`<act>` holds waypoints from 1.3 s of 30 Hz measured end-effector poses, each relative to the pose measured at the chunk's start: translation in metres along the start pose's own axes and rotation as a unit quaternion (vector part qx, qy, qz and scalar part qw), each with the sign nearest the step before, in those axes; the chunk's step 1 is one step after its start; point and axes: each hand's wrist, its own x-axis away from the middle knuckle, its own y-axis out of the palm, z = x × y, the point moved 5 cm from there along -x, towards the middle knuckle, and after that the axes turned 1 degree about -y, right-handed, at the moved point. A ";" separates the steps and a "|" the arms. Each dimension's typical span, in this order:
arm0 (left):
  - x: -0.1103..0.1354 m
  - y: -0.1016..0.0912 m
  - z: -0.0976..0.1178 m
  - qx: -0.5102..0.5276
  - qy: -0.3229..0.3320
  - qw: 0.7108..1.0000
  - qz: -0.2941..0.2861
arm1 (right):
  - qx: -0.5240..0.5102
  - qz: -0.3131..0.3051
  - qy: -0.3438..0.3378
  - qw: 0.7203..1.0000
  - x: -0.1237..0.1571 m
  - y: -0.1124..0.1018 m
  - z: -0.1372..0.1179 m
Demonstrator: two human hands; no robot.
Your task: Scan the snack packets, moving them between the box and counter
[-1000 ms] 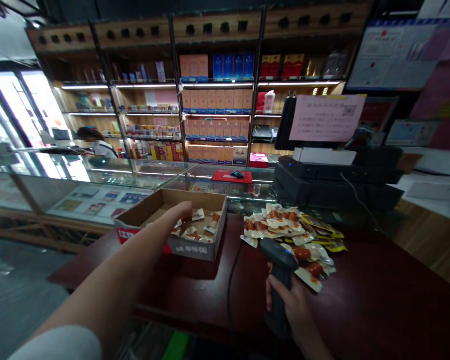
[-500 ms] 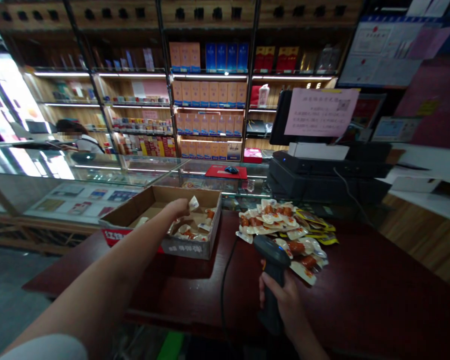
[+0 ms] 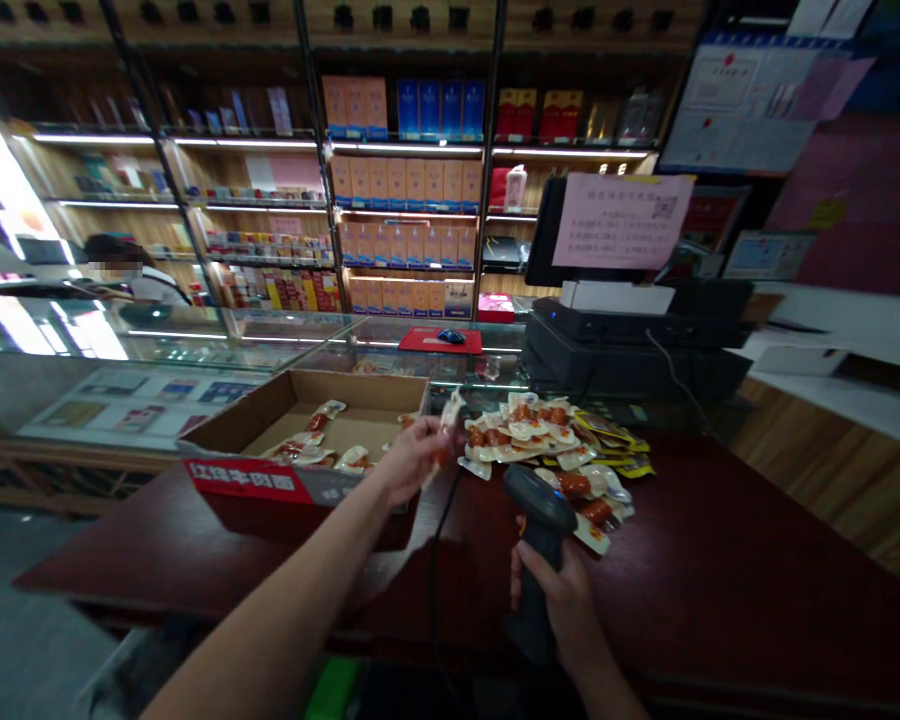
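My left hand (image 3: 414,462) is closed on a small vacuum-sealed snack packet (image 3: 452,412), held upright between the box and the pile. In my right hand (image 3: 559,590) is a dark barcode scanner (image 3: 541,510), its head pointing forward and a small blue light on top. To the left stands an open cardboard box (image 3: 307,486) with a red label, holding several more packets (image 3: 316,420). Just beyond the scanner lies a heap of clear-and-white packets (image 3: 521,425) with reddish-brown food inside. Yellow packets (image 3: 615,440) lie at its right side.
The dark red table (image 3: 720,560) carries box and heap. Behind are a glass display counter (image 3: 270,345), a mouse (image 3: 451,336) on a red mat, and a monitor (image 3: 544,235) with a pink notice. A person (image 3: 131,270) is at the far left. The scanner's cable (image 3: 433,560) crosses the table.
My left hand has come out of the box and moved right with a packet, nearer the scanner. My right hand keeps holding the scanner. The view has shifted slightly.
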 end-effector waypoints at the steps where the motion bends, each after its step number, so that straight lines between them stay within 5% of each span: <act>1: 0.006 0.002 -0.020 -0.015 0.009 1.000 0.016 | 0.000 0.003 -0.001 1.000 0.001 -0.001 0.000; 5: 0.014 -0.016 -0.075 -0.213 0.051 0.965 0.142 | 0.007 0.006 -0.004 1.000 0.008 -0.002 -0.001; 8: 0.015 -0.025 -0.079 -0.372 0.097 0.900 0.207 | 0.013 -0.013 0.017 1.000 0.014 0.003 0.002; 11: 0.015 -0.025 -0.074 -0.421 0.120 0.871 0.221 | 0.021 -0.019 0.025 0.999 0.018 0.007 0.003; 32: 0.013 -0.025 -0.079 -0.423 0.134 0.872 0.208 | -0.022 0.007 -0.004 1.000 0.015 -0.004 -0.003; 39: -0.006 0.020 -0.077 -0.425 0.116 0.892 0.103 | -0.040 0.092 -0.052 0.994 0.008 -0.052 -0.023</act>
